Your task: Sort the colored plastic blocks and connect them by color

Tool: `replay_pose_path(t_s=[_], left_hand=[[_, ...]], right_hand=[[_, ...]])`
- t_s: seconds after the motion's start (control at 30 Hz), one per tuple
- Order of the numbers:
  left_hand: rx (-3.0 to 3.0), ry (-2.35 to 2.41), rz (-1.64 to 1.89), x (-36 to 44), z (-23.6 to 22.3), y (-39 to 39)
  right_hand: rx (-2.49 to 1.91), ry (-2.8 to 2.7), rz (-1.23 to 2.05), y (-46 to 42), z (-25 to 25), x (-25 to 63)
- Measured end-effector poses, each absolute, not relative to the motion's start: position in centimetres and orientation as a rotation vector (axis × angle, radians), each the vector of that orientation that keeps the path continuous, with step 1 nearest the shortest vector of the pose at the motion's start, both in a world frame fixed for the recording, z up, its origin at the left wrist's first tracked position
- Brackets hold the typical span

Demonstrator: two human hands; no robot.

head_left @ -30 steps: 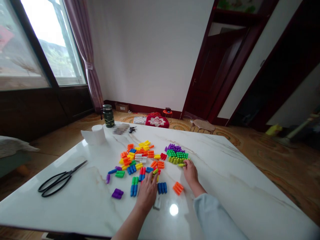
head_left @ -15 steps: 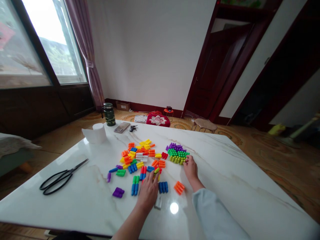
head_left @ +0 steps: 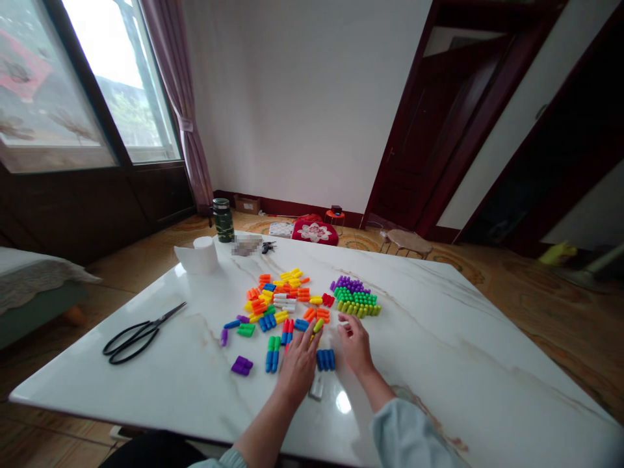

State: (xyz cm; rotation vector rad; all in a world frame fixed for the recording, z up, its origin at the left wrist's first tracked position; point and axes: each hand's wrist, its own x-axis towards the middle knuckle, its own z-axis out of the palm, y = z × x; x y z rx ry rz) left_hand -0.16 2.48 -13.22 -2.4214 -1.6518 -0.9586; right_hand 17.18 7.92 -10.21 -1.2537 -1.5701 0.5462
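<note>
My left hand (head_left: 299,364) is over the near side of a loose spread of coloured plastic pieces, with a yellow-green bullet-shaped piece (head_left: 318,325) at its fingertips. My right hand (head_left: 355,343) hovers just right of it, fingers curved and apart, with nothing visible in them. Beyond it stand tight rows of upright pieces: purple (head_left: 350,284), green (head_left: 355,297) and yellow-green (head_left: 358,309). A joined blue group (head_left: 326,359) lies between my hands. Left of my left hand are a green-and-blue group (head_left: 273,354) and a purple group (head_left: 242,365).
Black-handled scissors (head_left: 141,335) lie at the left of the white marble-patterned table (head_left: 463,344). A white paper roll (head_left: 205,253), a camouflage flask (head_left: 223,221) and keys (head_left: 268,247) are at the back. A small pale object (head_left: 316,387) lies near my left wrist.
My right hand has left the yellow-green row and come leftward, close to my left hand. Its forearm now covers the orange group. The view has shifted slightly.
</note>
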Motion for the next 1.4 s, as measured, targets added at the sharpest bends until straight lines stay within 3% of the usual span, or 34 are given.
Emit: replay_pose_path(t_s=[0.2, 0.63, 0.77, 0.97, 1.4], left_hand=[[-2.506, -1.589, -0.955, -0.2, -12.3, 2.3], [-2.440, -1.634, -0.984, -0.2, -13.3, 2.5], [-2.440, -1.643, -0.972, -0.2, -13.5, 2.5], [-2.428, -1.639, -0.973, -0.3, -13.8, 2.5], [-2.448, -1.683, -0.985, -0.3, -13.3, 2.4]], right_hand=[[-1.219, -1.487, 1.004, 6.9, -9.2, 13.2], [-1.348, -1.087, 0.963, 7.2, -8.5, 18.4], [-1.531, -1.188, 0.853, 7.7, -8.9, 23.0], [-1.902, -1.672, 0.248, 9.2, -8.3, 27.6], [-1.942, -1.884, 0.042, 12.7, -7.5, 28.8]])
